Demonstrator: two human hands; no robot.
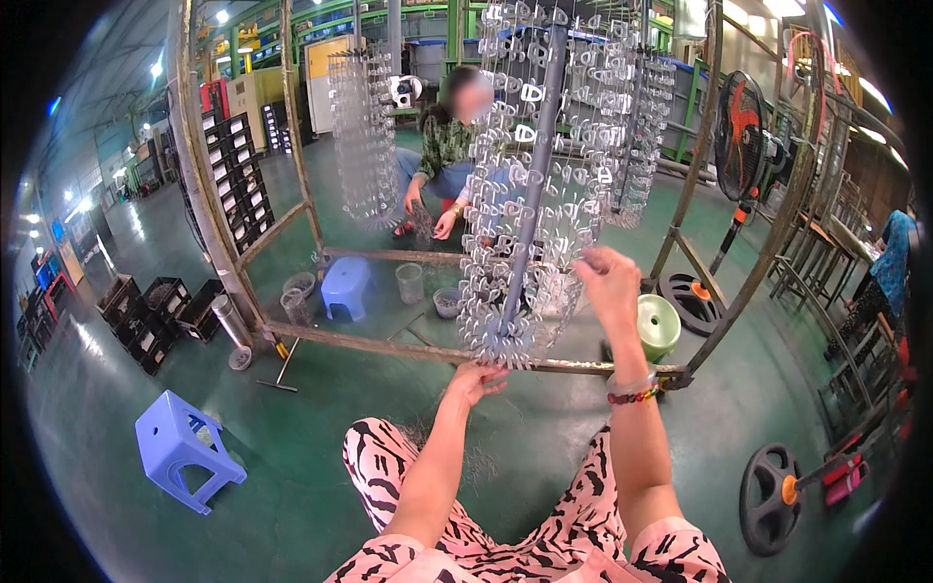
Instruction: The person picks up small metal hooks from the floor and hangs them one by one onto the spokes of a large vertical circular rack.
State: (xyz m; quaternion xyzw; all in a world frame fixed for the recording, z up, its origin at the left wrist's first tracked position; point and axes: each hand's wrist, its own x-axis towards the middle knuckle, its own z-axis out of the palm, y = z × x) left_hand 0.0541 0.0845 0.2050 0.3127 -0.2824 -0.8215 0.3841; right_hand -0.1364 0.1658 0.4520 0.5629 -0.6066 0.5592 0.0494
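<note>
A tall hanging rack with a grey central pole stands before me, ringed by many small silvery metal loops on hooks. My right hand is raised at the rack's right side. Its thumb and fingers are pinched together by a dangling strand of metal pieces; what sits between the fingertips is too small to make out. Low down, my left hand reaches beneath the bottom ring of hooks, its fingers stretched to the right close to the rusty frame bar. I see nothing held in it.
A rusty metal frame surrounds the rack. Blue stools, a pale green stool, plastic tubs and black crates stand about. Another person crouches beyond the rack. A fan and wheels are at right.
</note>
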